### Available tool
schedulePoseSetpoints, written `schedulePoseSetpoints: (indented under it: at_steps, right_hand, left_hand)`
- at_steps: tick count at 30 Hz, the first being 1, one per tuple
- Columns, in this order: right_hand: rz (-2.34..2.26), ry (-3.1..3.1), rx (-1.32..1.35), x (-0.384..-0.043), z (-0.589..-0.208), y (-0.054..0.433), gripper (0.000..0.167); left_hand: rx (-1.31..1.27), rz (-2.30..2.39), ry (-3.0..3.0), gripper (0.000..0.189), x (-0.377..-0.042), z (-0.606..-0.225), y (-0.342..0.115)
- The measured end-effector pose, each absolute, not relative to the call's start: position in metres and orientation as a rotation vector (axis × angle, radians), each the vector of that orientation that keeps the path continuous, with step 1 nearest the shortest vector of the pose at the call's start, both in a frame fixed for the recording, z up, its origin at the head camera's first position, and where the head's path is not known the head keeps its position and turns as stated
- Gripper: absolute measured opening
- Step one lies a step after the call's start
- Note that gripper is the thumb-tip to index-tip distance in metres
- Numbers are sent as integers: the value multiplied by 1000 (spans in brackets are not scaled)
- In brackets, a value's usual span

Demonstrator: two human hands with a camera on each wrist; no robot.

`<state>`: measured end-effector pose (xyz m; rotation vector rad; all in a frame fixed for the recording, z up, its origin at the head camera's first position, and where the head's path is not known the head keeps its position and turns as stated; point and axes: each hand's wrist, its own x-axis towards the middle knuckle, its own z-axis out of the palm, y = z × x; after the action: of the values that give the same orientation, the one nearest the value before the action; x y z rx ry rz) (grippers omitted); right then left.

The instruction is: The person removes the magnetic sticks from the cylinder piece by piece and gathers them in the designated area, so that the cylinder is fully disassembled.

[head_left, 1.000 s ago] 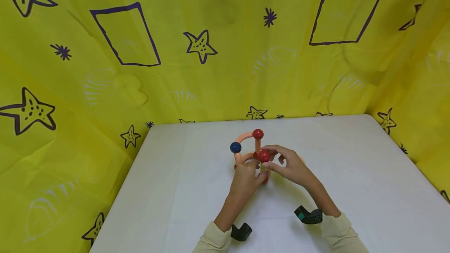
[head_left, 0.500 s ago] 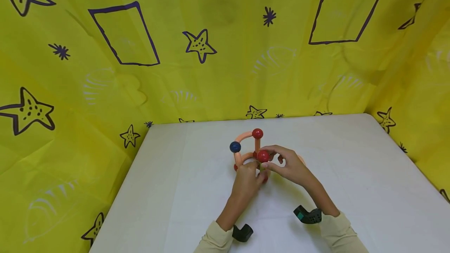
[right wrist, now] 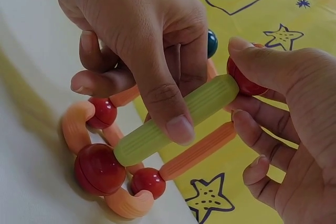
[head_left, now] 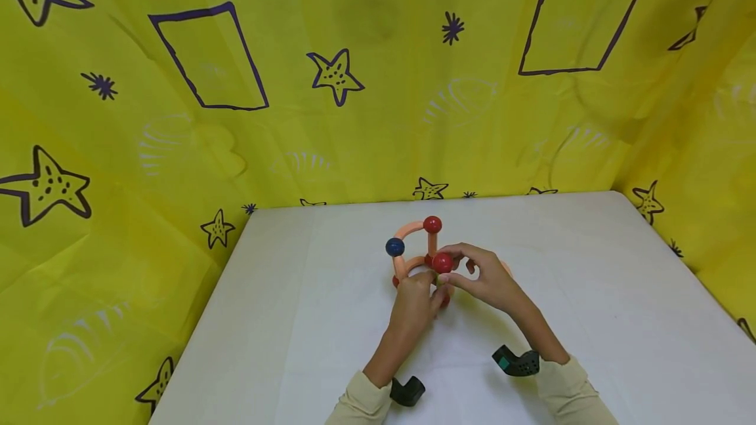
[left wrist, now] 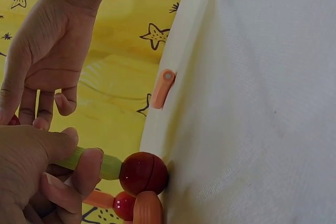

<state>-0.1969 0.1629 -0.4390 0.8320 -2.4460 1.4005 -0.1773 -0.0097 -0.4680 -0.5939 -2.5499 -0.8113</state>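
Note:
My left hand point(head_left: 410, 307) pinches a light green ribbed rod point(right wrist: 210, 100) between thumb and fingers. That rod stands up from a dark red ball point(right wrist: 100, 169) at the base of a ball-and-rod magnetic frame. At the rod's upper end, the thumb and fingers of my right hand point(head_left: 487, 277) hold another red ball point(head_left: 442, 262), which meets the rod. Curved orange rods point(right wrist: 128, 203) join red balls in a ring at the bottom. On the frame's far side rise a blue ball point(head_left: 395, 247) and a red ball point(head_left: 433, 224), linked by an orange arc point(head_left: 409, 229).
A loose orange curved rod point(left wrist: 164, 88) lies on the white table point(head_left: 331, 346), partly behind the right hand in the head view. A yellow patterned cloth point(head_left: 378, 136) encloses the table at the back and sides. Dark wrist cameras point(head_left: 517, 361) hang under both forearms.
The left hand has shifted slightly to the right, and less of the green rod shows between the hands. The right hand and the frame have hardly moved.

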Motion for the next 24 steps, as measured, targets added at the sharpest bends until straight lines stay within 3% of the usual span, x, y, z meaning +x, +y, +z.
schedulePoseSetpoints:
  at_steps: [24]
  right_hand:
    - [1281, -2441, 809, -195, -437, 160, 34]
  left_hand:
    - [-632, -768, -2507, 16, -178, -470, -10]
